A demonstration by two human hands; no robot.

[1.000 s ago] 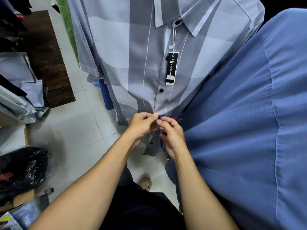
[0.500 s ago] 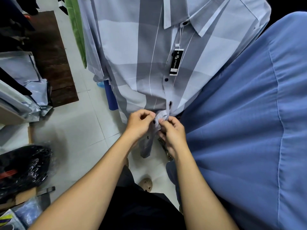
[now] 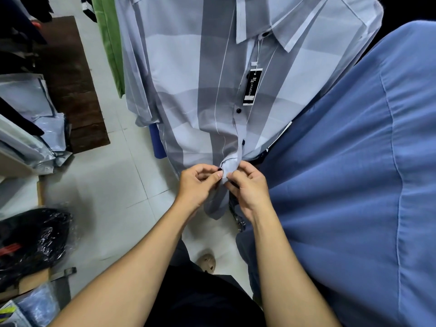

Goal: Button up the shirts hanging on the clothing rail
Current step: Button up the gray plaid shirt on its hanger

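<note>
Checked shirt (image 3: 188, 74) — lower placket in progress
Collar and two mid-front buttons fastened; left hand (image 3: 197, 184) and right hand (image 3: 247, 187) pinch the placket at the next dark button (image 3: 220, 170) — unfastened; hem below open. Adjacent blue shirt (image 3: 354, 173): front not visible.

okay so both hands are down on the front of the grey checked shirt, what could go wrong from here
The left hand and right hand bunch the placket of the grey checked shirt, so the button might slip or meet the wrong hole. The blue shirt crowds the right side and may snag.
</note>
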